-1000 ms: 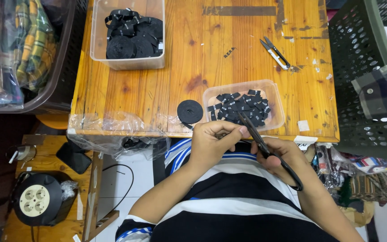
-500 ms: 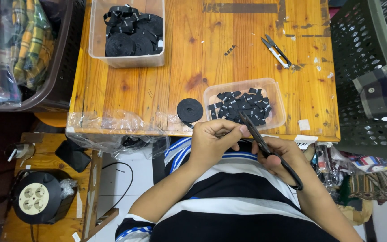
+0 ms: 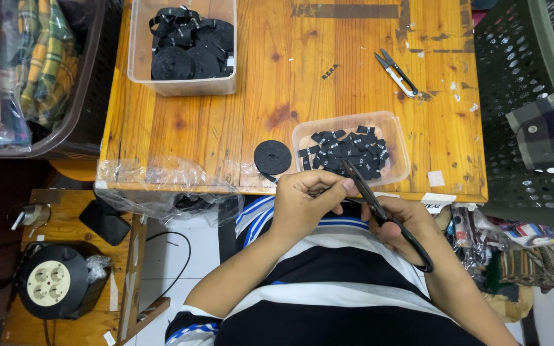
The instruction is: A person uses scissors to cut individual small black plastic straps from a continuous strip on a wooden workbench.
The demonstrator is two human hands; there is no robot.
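My right hand (image 3: 397,225) grips a pair of black-handled scissors (image 3: 379,208), blades pointing up and left toward the table edge. My left hand (image 3: 306,202) pinches a thin black ribbon strip right by the blades; the strip itself is mostly hidden by my fingers. A small black ribbon roll (image 3: 272,157) lies on the wooden table (image 3: 226,128) just above my left hand. Beside it stands a shallow clear tray (image 3: 397,131) holding several cut black label pieces (image 3: 347,150).
A clear tub (image 3: 137,51) of black ribbon coils sits at the table's far left. Small thread snips (image 3: 395,73) lie at the far right. A dark plastic crate (image 3: 517,96) stands right of the table, a fabric basket (image 3: 75,109) to the left, a cable reel (image 3: 52,282) on the floor.
Both hands stay at the table edge with barely any shift; the view has tilted slightly.
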